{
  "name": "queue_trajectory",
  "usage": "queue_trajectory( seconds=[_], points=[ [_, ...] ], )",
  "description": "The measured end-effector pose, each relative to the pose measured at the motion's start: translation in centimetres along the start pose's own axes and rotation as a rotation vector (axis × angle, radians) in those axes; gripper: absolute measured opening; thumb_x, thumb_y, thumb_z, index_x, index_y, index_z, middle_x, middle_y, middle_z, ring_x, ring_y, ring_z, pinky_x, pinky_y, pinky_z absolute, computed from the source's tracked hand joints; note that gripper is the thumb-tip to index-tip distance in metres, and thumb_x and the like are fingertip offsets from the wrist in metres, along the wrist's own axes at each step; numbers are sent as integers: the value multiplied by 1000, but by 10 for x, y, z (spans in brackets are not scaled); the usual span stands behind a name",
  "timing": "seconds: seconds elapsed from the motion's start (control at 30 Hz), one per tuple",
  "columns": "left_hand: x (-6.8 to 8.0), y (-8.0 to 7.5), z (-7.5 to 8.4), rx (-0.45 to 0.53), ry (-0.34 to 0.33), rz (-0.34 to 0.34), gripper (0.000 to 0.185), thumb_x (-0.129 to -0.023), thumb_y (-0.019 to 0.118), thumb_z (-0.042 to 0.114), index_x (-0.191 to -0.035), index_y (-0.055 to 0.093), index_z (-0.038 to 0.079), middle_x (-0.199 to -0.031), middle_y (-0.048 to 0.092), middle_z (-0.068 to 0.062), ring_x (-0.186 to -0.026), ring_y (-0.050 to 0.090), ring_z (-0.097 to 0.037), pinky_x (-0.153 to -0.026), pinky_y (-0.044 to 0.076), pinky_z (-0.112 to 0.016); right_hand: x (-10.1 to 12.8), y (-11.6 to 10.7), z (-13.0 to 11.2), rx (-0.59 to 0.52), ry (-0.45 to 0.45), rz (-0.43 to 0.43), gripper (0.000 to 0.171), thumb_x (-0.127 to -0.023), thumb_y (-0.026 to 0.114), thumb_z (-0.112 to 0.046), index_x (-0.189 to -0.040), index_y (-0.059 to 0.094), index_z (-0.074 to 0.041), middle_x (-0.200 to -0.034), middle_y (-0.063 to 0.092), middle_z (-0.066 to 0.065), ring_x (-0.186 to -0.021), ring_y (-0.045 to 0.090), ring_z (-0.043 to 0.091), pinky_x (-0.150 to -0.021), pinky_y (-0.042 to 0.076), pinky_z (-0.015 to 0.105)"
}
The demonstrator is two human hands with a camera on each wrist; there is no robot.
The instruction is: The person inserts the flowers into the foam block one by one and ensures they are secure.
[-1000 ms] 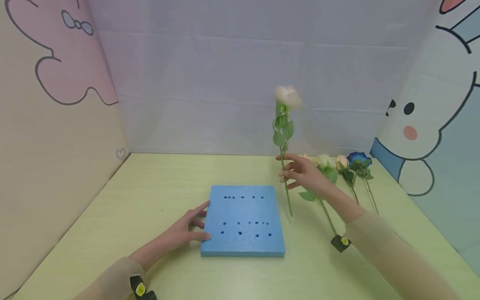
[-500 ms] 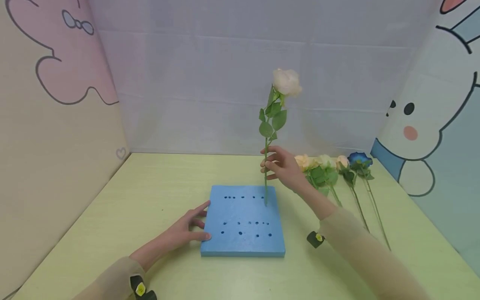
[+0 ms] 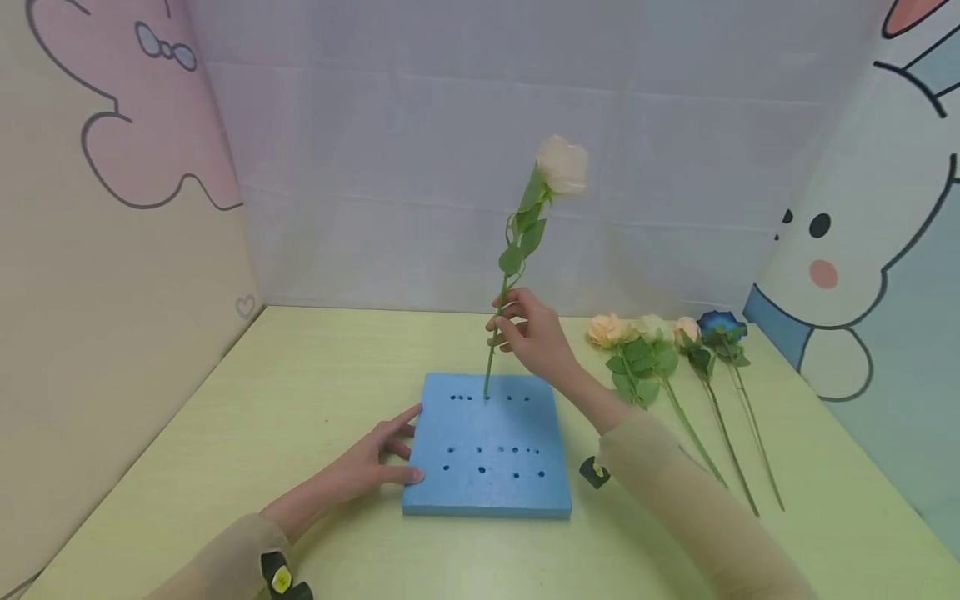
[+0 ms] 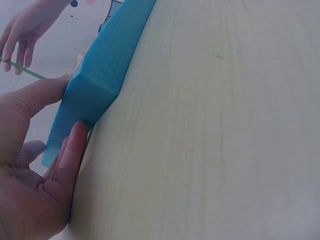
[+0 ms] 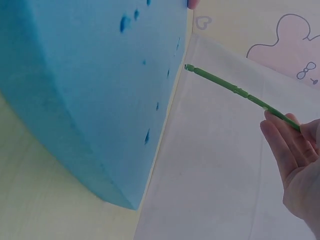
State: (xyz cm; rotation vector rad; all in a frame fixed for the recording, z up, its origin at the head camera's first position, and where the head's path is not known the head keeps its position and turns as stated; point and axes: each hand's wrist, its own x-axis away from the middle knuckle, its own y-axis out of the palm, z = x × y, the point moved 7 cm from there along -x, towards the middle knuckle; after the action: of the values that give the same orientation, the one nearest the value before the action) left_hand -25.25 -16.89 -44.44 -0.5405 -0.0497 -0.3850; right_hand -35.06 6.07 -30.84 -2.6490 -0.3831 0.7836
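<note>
A white rose (image 3: 562, 165) with green leaves stands tilted over the blue foam block (image 3: 483, 425), its head leaning right. My right hand (image 3: 534, 335) pinches its stem between thumb and fingers, below the leaves. In the right wrist view the lower end of the green stem (image 5: 220, 82) shows above the block's surface, apart from it. The block lies flat and has rows of small holes across its top. My left hand (image 3: 375, 462) rests at the block's left side; in the left wrist view its fingers (image 4: 75, 150) touch the side face and the thumb lies at the top edge.
On the table's right lie a peach rose (image 3: 606, 331), a cream flower (image 3: 651, 328), a pale pink bud (image 3: 686, 330) and a blue rose (image 3: 722, 326), stems toward me. A white curtain (image 3: 412, 167) hangs behind the table.
My right hand has carried the white rose leftward from beside the block to over its back row of holes, and the rose now tilts right. The left hand has stayed in place.
</note>
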Motion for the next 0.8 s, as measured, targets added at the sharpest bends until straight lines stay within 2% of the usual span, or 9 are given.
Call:
queue_trajectory(
  seconds=[0.13,0.27,0.63,0.8],
  points=[
    [0,0,0,-7,-12,10,95,-81,81,31,-158,24,27,-145,47,-11,-117,55,-19,-99,45,-46,-5,10,-8,44,-56,-10,17,-99,55,-4,-116,52,-2,-95,72,22,-71,74,29,-65,60,42],
    [0,0,0,-14,-20,11,94,-82,81,31,-158,25,26,-145,47,-10,-117,55,-20,-99,44,-46,-7,18,-14,89,-96,-13,16,-98,56,-3,-113,53,-1,-92,73,19,-67,73,24,-63,60,39],
    [1,-1,1,-1,-27,12,95,-81,81,30,-158,25,25,-145,48,-10,-115,55,-19,-100,43,-46,-11,35,-17,112,-63,-20,15,-99,56,-6,-113,53,-2,-93,73,17,-68,74,22,-65,60,37],
    [1,0,2,-5,-39,13,95,-81,81,31,-158,25,26,-145,49,-10,-115,55,-19,-101,43,-48,-10,39,-17,150,-74,-32,15,-99,56,-7,-113,52,-4,-94,73,16,-70,74,20,-64,58,28]
  ],
)
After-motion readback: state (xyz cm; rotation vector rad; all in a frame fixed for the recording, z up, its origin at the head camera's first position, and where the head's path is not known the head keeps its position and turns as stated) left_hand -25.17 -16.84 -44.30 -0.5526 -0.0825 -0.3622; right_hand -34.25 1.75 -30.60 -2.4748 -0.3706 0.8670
